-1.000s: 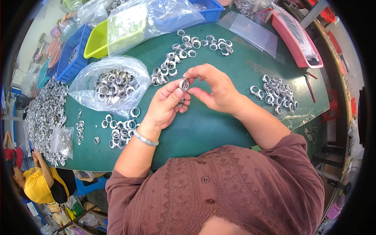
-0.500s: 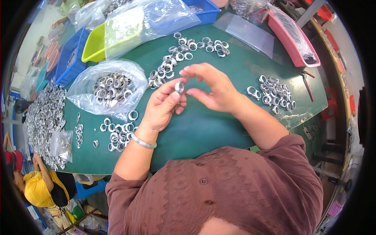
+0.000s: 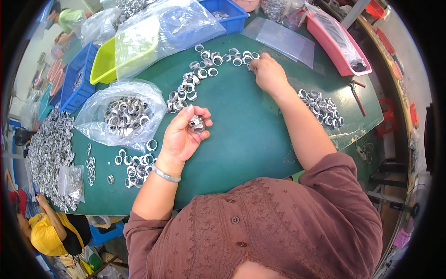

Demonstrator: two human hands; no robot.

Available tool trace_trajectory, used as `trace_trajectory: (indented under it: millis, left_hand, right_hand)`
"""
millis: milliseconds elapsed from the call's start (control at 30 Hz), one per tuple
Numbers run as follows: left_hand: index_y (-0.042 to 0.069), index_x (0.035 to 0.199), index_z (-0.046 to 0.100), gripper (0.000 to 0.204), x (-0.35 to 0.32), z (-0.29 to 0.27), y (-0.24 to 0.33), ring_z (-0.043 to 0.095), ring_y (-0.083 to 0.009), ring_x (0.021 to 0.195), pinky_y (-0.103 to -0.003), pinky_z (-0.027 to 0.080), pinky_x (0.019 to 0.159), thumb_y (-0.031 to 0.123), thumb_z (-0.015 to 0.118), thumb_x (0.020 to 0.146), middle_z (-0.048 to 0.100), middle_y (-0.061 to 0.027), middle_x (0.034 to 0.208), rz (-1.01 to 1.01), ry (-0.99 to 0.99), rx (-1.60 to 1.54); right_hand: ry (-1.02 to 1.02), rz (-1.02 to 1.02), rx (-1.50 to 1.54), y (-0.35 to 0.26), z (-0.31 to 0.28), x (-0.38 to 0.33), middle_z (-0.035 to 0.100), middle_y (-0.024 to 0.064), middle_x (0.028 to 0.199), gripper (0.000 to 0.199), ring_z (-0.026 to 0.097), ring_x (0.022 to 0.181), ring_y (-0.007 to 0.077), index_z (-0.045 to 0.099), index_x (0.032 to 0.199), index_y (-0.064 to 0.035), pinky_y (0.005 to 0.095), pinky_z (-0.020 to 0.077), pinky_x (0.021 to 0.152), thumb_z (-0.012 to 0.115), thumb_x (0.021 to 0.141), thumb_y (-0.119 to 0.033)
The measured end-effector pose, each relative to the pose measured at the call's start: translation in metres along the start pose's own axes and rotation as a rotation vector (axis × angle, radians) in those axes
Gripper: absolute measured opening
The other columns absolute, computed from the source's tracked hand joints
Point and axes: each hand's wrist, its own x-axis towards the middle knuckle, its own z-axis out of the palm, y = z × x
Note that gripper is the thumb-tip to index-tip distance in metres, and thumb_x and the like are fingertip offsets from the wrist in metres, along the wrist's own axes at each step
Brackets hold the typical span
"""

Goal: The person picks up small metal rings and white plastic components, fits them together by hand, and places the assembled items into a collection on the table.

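My left hand [image 3: 182, 136] is closed round a silver metal watch case [image 3: 197, 123] above the table; whether more than one is in the fingers is hard to see. Farther off to the right, my right hand [image 3: 270, 74] has its fingertips pinched on a watch case [image 3: 251, 65] at the right end of a scattered row of watch cases [image 3: 203, 73]. The fingers partly hide that piece. Left of my left hand, more watch cases [image 3: 126, 113] fill an open clear plastic bag [image 3: 88, 122]. A loose group of watch cases [image 3: 137, 168] lies near my left wrist.
The green table [image 3: 232, 149] also bears watch cases [image 3: 320, 108] on the right, red-handled pliers [image 3: 357, 97], a pink bin [image 3: 331, 49], plastic sheets [image 3: 285, 39], a lime bin [image 3: 100, 66], blue bins [image 3: 76, 95] and a large metal heap [image 3: 49, 153]. A person in yellow [image 3: 49, 232] sits at left.
My right hand has moved away from my left hand, out to the far row of watch cases. My left hand has shifted slightly left and nearer, with its fingers curled round the piece.
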Motion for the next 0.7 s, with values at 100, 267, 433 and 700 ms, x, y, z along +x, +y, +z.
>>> trace_trajectory:
  millis: [100,267,433,700]
  left_hand:
    - [0.005,0.096,0.057,0.021,-0.002,0.009,0.001,0.053,-0.0182,0.077,-0.026,0.044,0.056,0.022,0.05,0.087,0.054,-0.0054,0.088,0.002,0.119,0.123]
    - [0.005,0.101,0.058,0.021,-0.003,0.018,-0.003,0.05,-0.0114,0.07,-0.023,0.042,0.055,0.018,0.054,0.085,0.053,-0.0009,0.08,0.088,0.226,0.38]
    - [0.006,0.111,0.057,0.037,-0.001,0.014,-0.007,0.044,-0.0054,0.064,-0.018,0.037,0.055,0.009,0.066,0.075,0.046,0.0029,0.074,0.451,0.261,1.048]
    - [0.008,0.109,0.058,0.047,0.0,0.02,-0.01,0.043,-0.0069,0.068,-0.02,0.038,0.061,0.002,0.071,0.065,0.045,0.0019,0.074,0.791,0.19,1.348]
  right_hand:
    - [-0.05,0.048,0.035,0.0,-0.001,0.001,0.053,0.013,0.088,0.018,0.054,0.085,0.0293,0.064,0.084,-0.01,0.0366,0.045,0.072,0.057,0.069,-0.003]
    - [-0.365,0.179,0.925,-0.022,-0.021,-0.007,0.059,0.0019,0.076,0.015,0.052,0.064,0.0106,0.061,0.088,-0.0024,0.0245,0.0423,0.059,0.061,0.076,-0.011]
    - [-0.582,0.112,1.184,-0.052,-0.027,-0.025,0.058,-0.0014,0.073,0.016,0.049,0.061,0.0059,0.061,0.089,-0.0026,0.0199,0.0394,0.056,0.062,0.078,-0.014]
    - [-0.722,0.079,1.406,-0.077,-0.03,-0.042,0.061,0.0006,0.077,0.016,0.051,0.062,0.0062,0.062,0.091,-0.0025,0.0199,0.0408,0.056,0.062,0.079,-0.012]
